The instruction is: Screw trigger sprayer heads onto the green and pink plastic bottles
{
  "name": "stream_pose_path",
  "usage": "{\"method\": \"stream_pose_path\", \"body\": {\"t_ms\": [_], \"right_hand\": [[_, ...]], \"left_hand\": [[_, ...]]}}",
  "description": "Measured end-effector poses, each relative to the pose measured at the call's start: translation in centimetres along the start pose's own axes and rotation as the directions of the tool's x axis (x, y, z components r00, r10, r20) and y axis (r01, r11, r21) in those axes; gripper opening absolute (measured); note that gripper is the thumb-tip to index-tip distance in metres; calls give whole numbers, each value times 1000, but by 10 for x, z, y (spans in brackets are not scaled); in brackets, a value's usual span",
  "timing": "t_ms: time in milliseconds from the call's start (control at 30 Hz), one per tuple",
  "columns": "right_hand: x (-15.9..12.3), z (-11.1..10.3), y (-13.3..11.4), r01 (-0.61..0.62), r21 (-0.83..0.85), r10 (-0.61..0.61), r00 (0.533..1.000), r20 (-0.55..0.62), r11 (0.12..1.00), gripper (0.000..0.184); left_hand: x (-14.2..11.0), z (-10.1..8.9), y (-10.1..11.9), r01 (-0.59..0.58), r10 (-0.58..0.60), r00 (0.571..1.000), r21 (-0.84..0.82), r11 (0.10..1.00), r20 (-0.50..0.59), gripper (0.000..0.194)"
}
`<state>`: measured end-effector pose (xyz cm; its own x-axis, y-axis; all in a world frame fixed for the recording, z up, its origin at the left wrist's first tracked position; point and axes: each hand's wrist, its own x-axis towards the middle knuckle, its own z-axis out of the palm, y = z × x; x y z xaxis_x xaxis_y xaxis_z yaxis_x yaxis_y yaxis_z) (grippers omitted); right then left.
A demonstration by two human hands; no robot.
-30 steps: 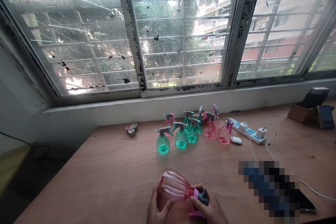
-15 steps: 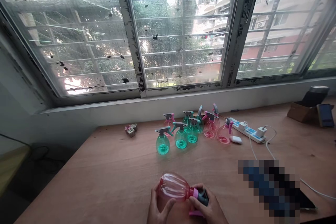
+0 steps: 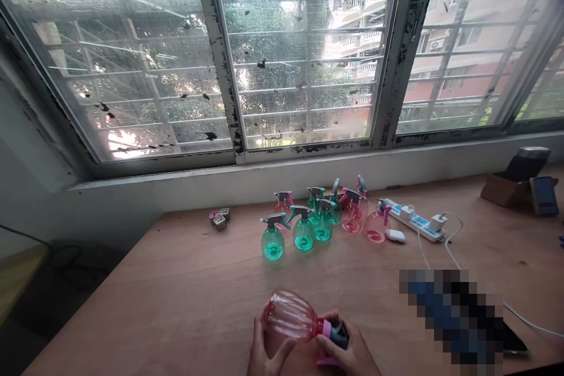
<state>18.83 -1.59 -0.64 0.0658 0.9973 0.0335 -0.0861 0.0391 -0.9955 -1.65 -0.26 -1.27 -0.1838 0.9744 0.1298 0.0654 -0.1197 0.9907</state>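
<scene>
A clear pink spray bottle (image 3: 291,312) lies on its side between my hands near the table's front edge, its base toward the left. My left hand (image 3: 267,343) is closed around the bottle's body at the base end. With my right hand (image 3: 348,343) I grip the dark spray head and pink collar (image 3: 326,328) at the neck. Part of the pink trigger (image 3: 326,361) shows below my right fingers. Beyond my hands stands a group of several green spray bottles (image 3: 273,242) and pink spray bottles (image 3: 375,228).
Small square blocks (image 3: 219,220) sit at the back left. A white power strip (image 3: 414,220) with plugs and cables lies right of the bottles, near a white case (image 3: 395,235). A pixelated device (image 3: 462,317) is at right. A cardboard box (image 3: 502,188) and phone (image 3: 545,195) stand far right.
Hardly anything differs. My right hand and the spray head have shifted very slightly to the left; both hands keep their hold on the pink bottle.
</scene>
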Motion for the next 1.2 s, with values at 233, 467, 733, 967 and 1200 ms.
{"method": "stream_pose_path", "body": {"t_ms": [233, 467, 733, 967, 1200], "right_hand": [[-1, 3, 2, -53, 101, 56, 998, -26, 993, 46], [1, -1, 3, 32, -15, -32, 999, 28, 999, 38], [1, -3, 5, 0, 62, -1, 1000, 9, 998, 41], [1, -3, 3, 25, 18, -26, 998, 61, 1000, 38], [1, -3, 0, -32, 59, 29, 998, 49, 998, 40]], "left_hand": [[5, -8, 6, -5, -3, 989, 52, 999, 149, 64], [0, 1, -6, -4, 5, 1000, -57, 998, 15, 77], [6, -11, 4, -19, 2, 989, 109, 994, 149, 68], [2, -3, -3, 16, -12, 998, -59, 998, 65, 78], [8, -13, 4, 13, -16, 986, 21, 1000, 165, 65]]}}
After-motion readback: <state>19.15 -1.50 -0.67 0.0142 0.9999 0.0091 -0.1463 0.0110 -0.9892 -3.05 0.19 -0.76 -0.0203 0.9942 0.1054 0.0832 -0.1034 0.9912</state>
